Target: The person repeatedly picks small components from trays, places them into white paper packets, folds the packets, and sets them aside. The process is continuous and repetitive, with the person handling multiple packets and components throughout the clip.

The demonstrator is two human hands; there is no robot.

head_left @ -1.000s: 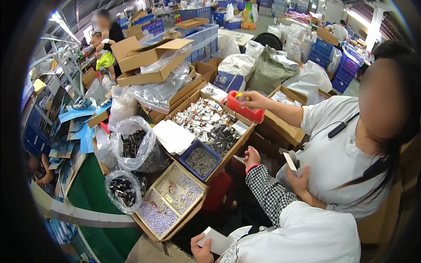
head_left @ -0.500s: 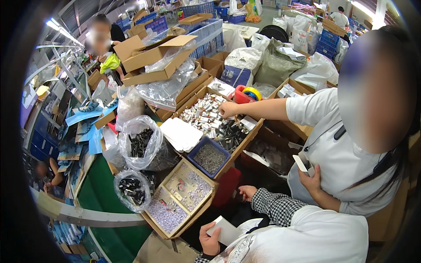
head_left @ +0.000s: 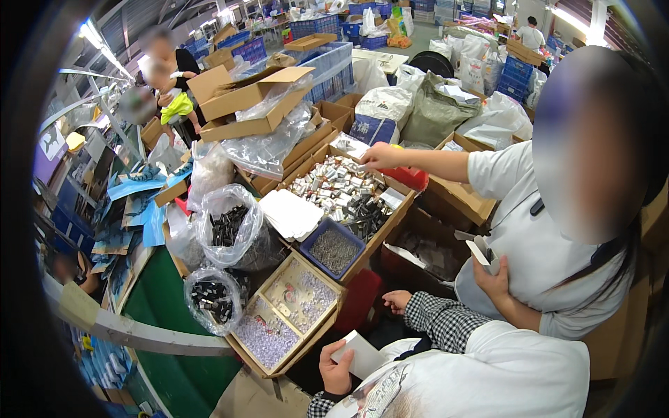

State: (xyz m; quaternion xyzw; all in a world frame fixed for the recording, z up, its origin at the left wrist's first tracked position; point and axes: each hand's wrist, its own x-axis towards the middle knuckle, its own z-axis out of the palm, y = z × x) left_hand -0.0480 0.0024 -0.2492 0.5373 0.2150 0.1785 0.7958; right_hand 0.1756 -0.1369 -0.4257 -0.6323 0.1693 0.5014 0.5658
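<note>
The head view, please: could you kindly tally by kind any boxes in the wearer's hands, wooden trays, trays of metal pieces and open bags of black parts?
White box in left hand: 1
Two-compartment wooden tray: 1
Blue tray of metal pieces: 1
Open clear bags of black parts: 2
Total: 5

And there's printing beyond the blue tray: a dark emblem with tiny, unclear lettering on the white sack, big pale characters on its blue part. Nearer than the tray, blurred shirt print.
</note>
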